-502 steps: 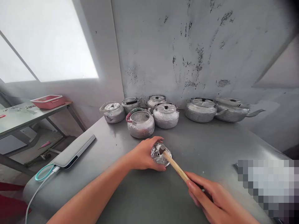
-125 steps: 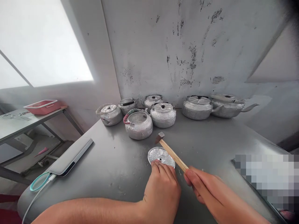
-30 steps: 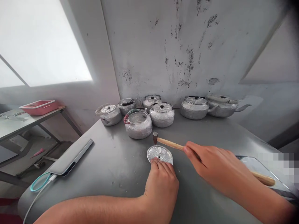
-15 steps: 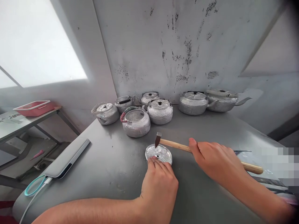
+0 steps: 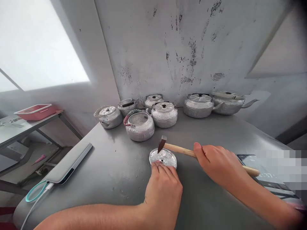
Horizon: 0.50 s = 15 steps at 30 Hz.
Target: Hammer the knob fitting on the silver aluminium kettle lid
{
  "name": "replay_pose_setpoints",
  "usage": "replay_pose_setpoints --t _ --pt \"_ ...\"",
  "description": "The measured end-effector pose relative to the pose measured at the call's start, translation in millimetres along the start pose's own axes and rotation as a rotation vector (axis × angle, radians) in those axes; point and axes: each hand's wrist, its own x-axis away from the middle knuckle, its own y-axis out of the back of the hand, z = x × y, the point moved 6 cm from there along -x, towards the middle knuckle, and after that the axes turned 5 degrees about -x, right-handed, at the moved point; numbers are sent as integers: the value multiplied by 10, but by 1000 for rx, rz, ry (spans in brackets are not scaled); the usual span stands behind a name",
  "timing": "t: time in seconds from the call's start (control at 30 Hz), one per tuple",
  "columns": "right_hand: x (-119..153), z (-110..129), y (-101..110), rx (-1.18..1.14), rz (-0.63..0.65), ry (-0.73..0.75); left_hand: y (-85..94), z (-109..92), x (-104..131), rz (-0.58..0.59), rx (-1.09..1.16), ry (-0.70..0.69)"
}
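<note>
Grey table (image 5: 115, 179) under seven metal kettles (image 5: 141, 131) (the nearest open-topped), a round lid (image 5: 168, 156), power bank (image 5: 69, 163) and screen device (image 5: 273, 177).

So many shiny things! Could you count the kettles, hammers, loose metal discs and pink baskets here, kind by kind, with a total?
Kettles: 7
Hammer: 1
Loose metal disc: 1
Pink basket: 1
Total: 10
</note>
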Motion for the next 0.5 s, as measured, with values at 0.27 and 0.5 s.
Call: replay_pose_setpoints --t 0.27,0.5 --pt "0 -11 -32 34 32 -19 14 27 -21 -20 0 70" --pt "13 -37 -43 18 -2 22 52 66 -53 -65 17 49"
